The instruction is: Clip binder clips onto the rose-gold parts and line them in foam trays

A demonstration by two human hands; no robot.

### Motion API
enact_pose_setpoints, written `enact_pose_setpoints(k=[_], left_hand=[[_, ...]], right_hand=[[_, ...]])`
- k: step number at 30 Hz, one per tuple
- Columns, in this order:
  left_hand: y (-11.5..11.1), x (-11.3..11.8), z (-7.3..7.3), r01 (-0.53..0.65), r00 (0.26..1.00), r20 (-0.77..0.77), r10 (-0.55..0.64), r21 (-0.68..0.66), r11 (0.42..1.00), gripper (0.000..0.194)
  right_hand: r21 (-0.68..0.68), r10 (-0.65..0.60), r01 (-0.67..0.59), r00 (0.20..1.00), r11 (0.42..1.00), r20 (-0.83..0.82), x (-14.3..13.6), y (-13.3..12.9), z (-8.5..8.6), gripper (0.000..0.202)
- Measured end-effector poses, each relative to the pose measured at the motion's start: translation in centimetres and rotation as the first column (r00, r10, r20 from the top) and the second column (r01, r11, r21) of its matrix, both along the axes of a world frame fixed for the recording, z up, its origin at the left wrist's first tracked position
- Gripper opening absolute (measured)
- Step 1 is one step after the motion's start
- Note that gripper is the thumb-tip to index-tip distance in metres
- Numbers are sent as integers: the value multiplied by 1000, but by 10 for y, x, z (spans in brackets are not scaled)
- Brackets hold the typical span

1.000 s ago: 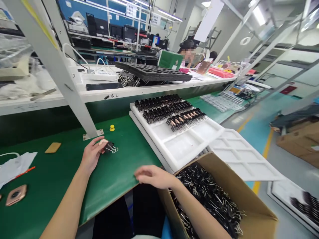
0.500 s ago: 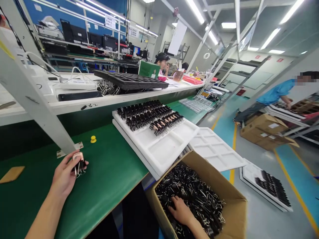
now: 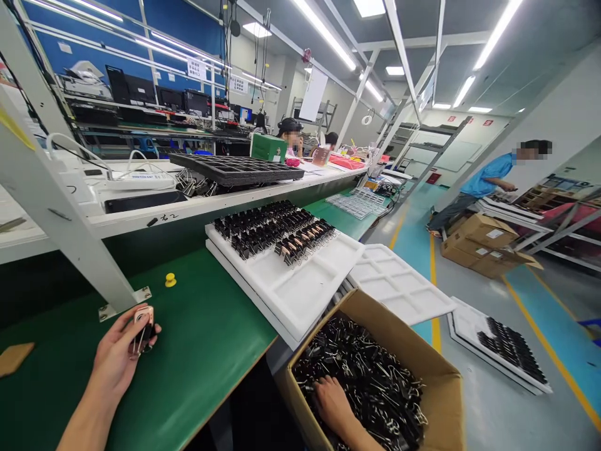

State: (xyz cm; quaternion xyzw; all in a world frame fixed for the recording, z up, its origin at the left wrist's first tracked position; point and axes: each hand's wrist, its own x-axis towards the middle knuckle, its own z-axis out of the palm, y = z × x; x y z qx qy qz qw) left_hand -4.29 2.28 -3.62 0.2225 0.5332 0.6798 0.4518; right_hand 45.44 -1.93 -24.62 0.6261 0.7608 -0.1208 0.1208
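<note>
Above the green table, my left hand (image 3: 113, 357) is closed on a small flat piece with a pink-gold face (image 3: 144, 313). A black binder clip (image 3: 141, 335) with wire handles is clamped to it or held against it. My right hand (image 3: 332, 401) reaches into a cardboard box (image 3: 444, 391) heaped with loose black binder clips (image 3: 370, 376). Its fingers curl down among the clips; the tips are hidden, and I cannot see what is between them. On the table, a white foam tray (image 3: 323, 300) carries rows of upright clipped pieces (image 3: 277, 219), some showing pink-gold faces.
A metal post (image 3: 79, 232) stands on the green table (image 3: 197, 351) by my left hand, near a yellow knob (image 3: 170, 280). A black divided tray (image 3: 235, 168) lies on the shelf. More white trays (image 3: 399, 282) sit beyond the box. A person in blue (image 3: 491, 172) works at the right.
My right hand's fingers have gone from spread to curled among the clips. My left hand has turned its piece slightly. The whole view has shifted a little.
</note>
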Motion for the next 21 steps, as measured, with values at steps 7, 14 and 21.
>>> enact_pose_setpoints(k=[7, 14, 21], left_hand=[[0, 0, -1, 0, 1000, 10, 0, 4, 1000, 50], [-1, -2, -4, 14, 1000, 6, -14, -5, 1000, 50], [-1, 0, -2, 3, 1000, 10, -3, 1, 1000, 49]], right_hand=[[-26, 88, -92, 989, 995, -118, 15, 4, 14, 34], [-216, -260, 163, 776, 963, -575, 55, 27, 48, 38], [-560, -595, 282, 52, 779, -802, 70, 32, 80, 38]])
